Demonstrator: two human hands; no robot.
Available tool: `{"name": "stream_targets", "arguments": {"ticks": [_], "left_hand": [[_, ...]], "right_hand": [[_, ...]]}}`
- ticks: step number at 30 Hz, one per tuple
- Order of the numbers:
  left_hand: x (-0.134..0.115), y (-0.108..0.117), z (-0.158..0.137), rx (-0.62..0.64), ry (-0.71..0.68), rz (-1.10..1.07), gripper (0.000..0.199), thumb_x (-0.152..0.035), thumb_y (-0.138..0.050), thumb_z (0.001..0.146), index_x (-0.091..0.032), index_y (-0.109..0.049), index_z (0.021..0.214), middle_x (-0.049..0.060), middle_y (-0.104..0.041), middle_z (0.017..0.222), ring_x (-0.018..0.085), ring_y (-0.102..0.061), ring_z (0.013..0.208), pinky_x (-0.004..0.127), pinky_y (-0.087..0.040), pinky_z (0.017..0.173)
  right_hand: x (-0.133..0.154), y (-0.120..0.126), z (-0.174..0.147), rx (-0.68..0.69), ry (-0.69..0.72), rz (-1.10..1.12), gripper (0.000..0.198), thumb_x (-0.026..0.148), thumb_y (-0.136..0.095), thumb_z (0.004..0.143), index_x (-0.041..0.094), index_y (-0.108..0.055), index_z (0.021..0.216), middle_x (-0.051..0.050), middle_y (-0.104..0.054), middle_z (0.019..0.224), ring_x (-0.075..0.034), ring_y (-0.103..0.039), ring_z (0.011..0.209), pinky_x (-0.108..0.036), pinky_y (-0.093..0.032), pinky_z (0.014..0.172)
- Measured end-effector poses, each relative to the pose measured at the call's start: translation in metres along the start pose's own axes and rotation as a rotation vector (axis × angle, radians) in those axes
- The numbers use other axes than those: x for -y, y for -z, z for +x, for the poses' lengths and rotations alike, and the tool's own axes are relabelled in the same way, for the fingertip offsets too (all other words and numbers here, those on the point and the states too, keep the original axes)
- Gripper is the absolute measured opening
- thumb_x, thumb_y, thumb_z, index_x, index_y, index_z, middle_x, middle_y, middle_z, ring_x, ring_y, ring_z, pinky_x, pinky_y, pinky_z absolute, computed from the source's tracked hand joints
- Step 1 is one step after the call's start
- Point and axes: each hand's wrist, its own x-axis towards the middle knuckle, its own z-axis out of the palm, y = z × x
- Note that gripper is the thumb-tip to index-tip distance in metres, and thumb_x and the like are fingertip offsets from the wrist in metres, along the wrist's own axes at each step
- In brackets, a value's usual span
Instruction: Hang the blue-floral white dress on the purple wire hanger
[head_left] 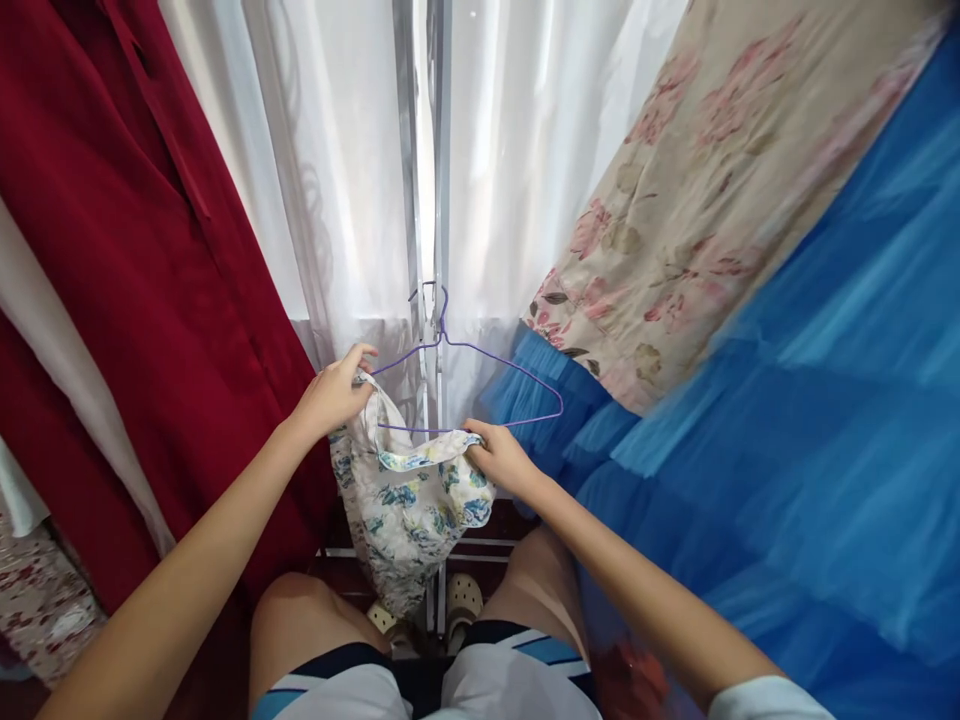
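Left hand: pinches one edge of the white floral-print garment at the left corner of the purple wire hanger.
Right hand: grips the opposite edge, just below the hanger's lower bar.
Hanger: right corner bare; hook apparently on the metal rack.
Hazards: a loosened right grip could let the cloth sag; a hard tug could unhook the hanger.
Garment axis: opening upward, hem toward the clogs; long axis near vertical.

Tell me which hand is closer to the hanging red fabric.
Left. The left hand grips the white floral garment near the red fabric; the right hand grips its other side, farther off, toward the blue fabric.
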Motion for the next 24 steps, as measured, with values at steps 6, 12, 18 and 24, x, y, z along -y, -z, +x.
{"name": "stream_targets", "arguments": {"ticks": [6,12,18,24], "left_hand": [[-0.014,-0.006,0.005,-0.121,-0.203,-0.031,0.027,-0.019,-0.049,0.089,-0.019,-0.067,0.109,0.007,-0.069,0.11,0.022,-0.063,0.103,0.03,-0.046,0.09],[-0.004,-0.012,0.006,-0.15,-0.172,-0.031,0.026,-0.024,-0.048,0.093,-0.017,-0.071,0.102,0.007,-0.071,0.101,0.021,-0.065,0.095,0.029,-0.047,0.085],[-0.005,-0.016,0.004,-0.137,-0.187,0.008,0.027,-0.027,-0.049,0.093,-0.016,-0.072,0.104,0.007,-0.071,0.101,0.022,-0.065,0.093,0.029,-0.047,0.086],[-0.008,-0.005,0.009,-0.098,-0.109,0.027,0.026,-0.032,-0.05,0.092,-0.02,-0.072,0.1,0.006,-0.07,0.102,0.023,-0.064,0.095,0.031,-0.047,0.087]], "right_hand": [[0.007,0.004,0.002,0.052,0.028,0.011,0.02,0.012,-0.044,0.076,0.019,-0.063,0.079,0.0,-0.066,0.072,-0.015,-0.054,0.065,-0.023,-0.037,0.063],[0.0,0.014,-0.019,-0.045,0.065,0.001,0.063,0.008,-0.042,0.07,0.022,-0.058,0.13,-0.001,-0.068,0.086,-0.016,-0.055,0.066,-0.027,-0.042,0.069],[-0.031,0.064,-0.032,-0.571,-0.078,-0.081,0.09,0.022,-0.051,0.079,0.013,-0.009,0.158,-0.001,-0.064,0.076,-0.019,-0.055,0.061,-0.031,-0.047,0.065],[-0.029,0.131,0.01,-0.142,-0.186,-0.176,0.031,0.034,-0.06,0.079,0.013,-0.075,0.097,-0.007,-0.071,0.078,-0.022,-0.063,0.072,-0.03,-0.047,0.068]]}}
